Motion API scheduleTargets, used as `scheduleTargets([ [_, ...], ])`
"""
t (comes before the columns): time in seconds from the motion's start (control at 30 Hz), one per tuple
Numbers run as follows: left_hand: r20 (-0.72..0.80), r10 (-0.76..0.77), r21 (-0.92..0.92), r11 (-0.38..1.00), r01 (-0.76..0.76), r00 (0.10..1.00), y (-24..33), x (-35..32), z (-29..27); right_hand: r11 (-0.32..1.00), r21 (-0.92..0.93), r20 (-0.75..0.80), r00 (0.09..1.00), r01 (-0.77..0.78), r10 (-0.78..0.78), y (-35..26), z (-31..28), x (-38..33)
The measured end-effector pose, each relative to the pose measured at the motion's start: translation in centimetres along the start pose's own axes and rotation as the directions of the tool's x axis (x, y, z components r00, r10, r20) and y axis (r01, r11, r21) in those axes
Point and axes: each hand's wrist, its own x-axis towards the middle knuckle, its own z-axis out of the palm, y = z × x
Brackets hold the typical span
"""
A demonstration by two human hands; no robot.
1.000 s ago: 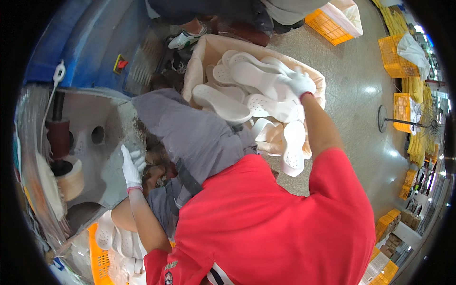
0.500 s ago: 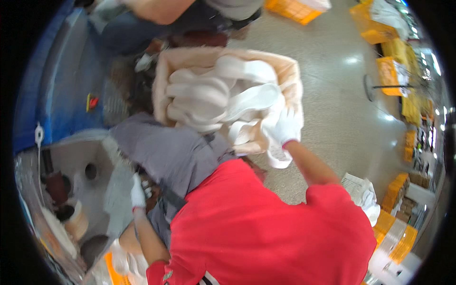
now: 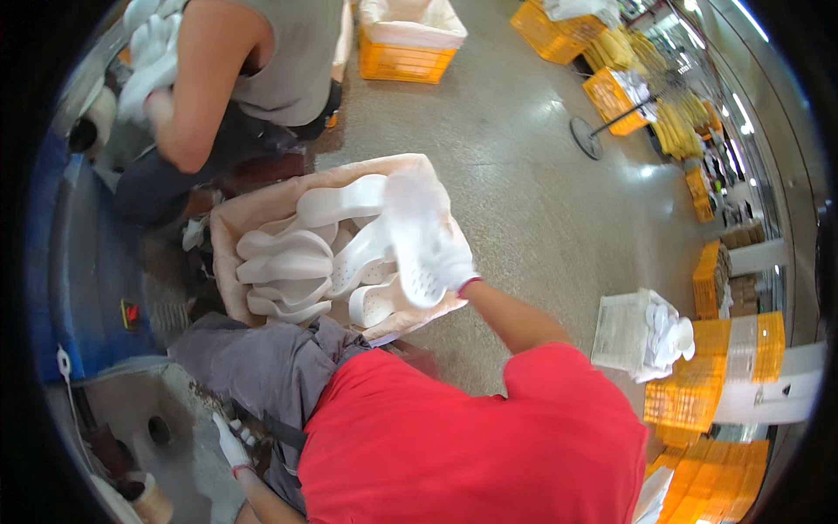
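Observation:
My right hand [image 3: 451, 265], in a white glove, grips a white shoe sole [image 3: 417, 278] dotted with small holes. The sole stands up over the right side of a cloth-lined crate [image 3: 229, 216], its upper end blurred by motion. Several more white soles [image 3: 343, 199] lie in the crate, some nested in a stack [image 3: 288, 266] at its left. Down at the lower left, my left hand [image 3: 231, 444], also gloved, has its fingers stretched out beside my leg and near a grey machine surface [image 3: 188, 437]. I see nothing in it.
A co-worker [image 3: 288, 52] at the upper left holds white soles [image 3: 153, 61] by a blue machine [image 3: 96, 262]. An orange crate with a white liner [image 3: 406, 59] stands behind. A standing fan [image 3: 587, 138], a white crate [image 3: 618, 332] and stacked orange crates [image 3: 698, 375] are to the right.
The view has swung, so the crate sits further left and the co-worker shows more. My right hand has raised the sole from the crate's right side. My left hand stays by my leg.

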Motion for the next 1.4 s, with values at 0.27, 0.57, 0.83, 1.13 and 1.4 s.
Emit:
scheduleTargets([
  [0.27, 0.156, 0.605, 0.856, 0.31, -0.412, 0.78, 1.3, -10.4, -1.7, 0.861, -0.178, 0.59, 0.752, 0.476, -0.293, -7.7, 20.0, 5.0],
  [0.57, -0.887, 0.346, 0.238, 0.909, -0.341, 0.305, -3.6, -26.3, -7.2, 0.716, 0.05, 0.918, 0.252, 0.696, -0.308, -14.1, 30.9, 0.7],
  [0.83, -0.9, 0.433, 0.384, 0.842, 0.38, -0.05, -13.7, -21.8, -32.6, 0.657, -0.183, 0.973, 0.232, 0.731, 0.013, -15.5, 20.6, 12.3],
  [1.13, -0.323, 0.748, 0.933, 0.15, 0.326, 0.58, -14.5, -23.3, -41.1, 0.721, 0.32, 0.91, 0.011, 0.614, -0.414, -34.6, 22.4, -4.6],
  [1.4, -0.449, 0.584, 0.893, 0.326, 0.31, 0.676, -4.9, -43.9, -26.2, 0.719, 0.622, 0.783, -0.265, 0.31, -0.563, -39.0, 18.5, -22.1],
])
